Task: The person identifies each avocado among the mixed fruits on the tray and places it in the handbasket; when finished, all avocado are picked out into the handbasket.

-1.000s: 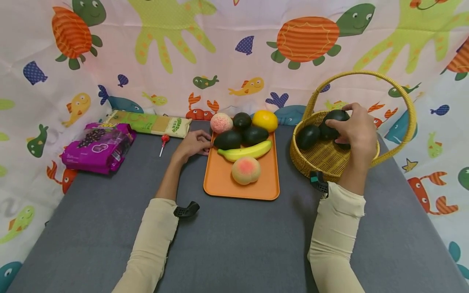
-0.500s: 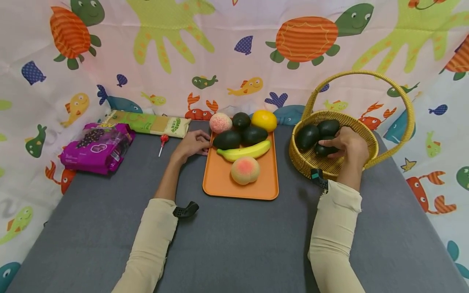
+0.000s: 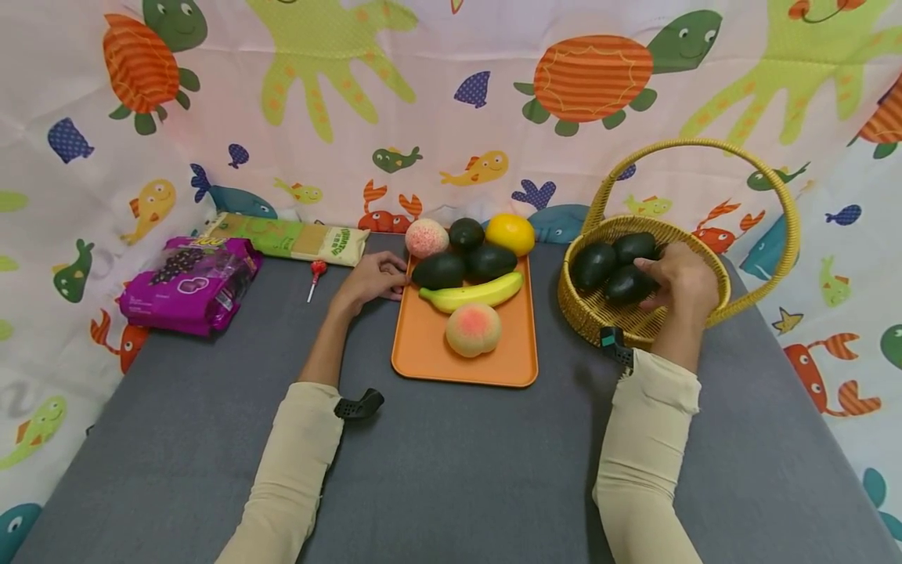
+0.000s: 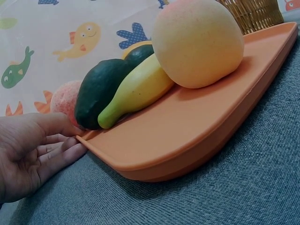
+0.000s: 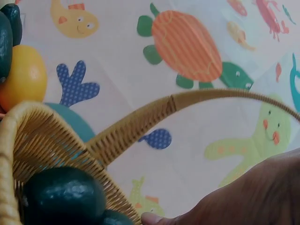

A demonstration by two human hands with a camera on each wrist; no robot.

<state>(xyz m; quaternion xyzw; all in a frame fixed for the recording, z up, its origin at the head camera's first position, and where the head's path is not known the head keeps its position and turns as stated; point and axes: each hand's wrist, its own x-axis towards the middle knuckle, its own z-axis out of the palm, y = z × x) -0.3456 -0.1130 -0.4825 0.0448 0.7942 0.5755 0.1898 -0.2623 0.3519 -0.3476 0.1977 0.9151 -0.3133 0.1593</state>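
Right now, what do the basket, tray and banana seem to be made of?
Basket: wicker or woven plastic, slightly glossy; the woven strands show.
Tray: probably molded plastic, satin; smooth, even orange, rounded corners.
Banana: perhaps plastic, softly shiny; smooth, nearly unmarked skin, but uncertain.

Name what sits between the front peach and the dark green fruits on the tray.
A banana on the tray, behind the front peach; shows in the head view.

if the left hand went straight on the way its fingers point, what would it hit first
The left rim of the orange tray, most likely: the fingertips of the left hand are right at it. Past that rim lies an avocado, though exact height and depth are unclear.
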